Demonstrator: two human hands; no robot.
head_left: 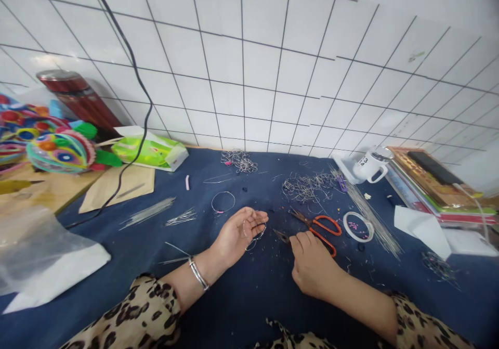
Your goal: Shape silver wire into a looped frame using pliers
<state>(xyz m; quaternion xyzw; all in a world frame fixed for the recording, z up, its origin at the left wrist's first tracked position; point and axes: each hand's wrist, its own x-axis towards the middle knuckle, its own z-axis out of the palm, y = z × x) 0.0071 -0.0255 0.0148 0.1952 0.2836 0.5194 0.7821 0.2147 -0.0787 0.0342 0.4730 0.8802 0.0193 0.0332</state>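
Your two hands meet near the middle of a tabletop (249, 299) covered in dark blue cloth. Your left hand (236, 237) is turned palm up, fingers curled around thin, looped silver wire (255, 241), its loops hanging just past the fingertips. Your right hand (314, 266), palm down, grips small dark-tipped pliers (282, 236), their nose pointing left toward the wire, near but apart from it. Whether the plier jaws are parted is too small to tell.

Open blue cloth runs from between your forearms to the near edge. Just beyond your right hand, orange-handled scissors (310, 222) lie close, blades toward the far left corner; a translucent white ring (345, 231) around pink beads (353, 226) sits to their right. Toward the far edge, against a white tiled wall (257, 63), rest two tangled heaps of silver wire (307, 186), one smaller. A round wire hoop with a pink piece (220, 211) lies beyond your left fingers.

Along the right side, a long bundle of straight wires (374, 221) slants below a white mug (368, 168) and stacked books (432, 198). The left side carries more straight wires (150, 212), a flat tan envelope (117, 186) and a clear plastic bag (35, 255).
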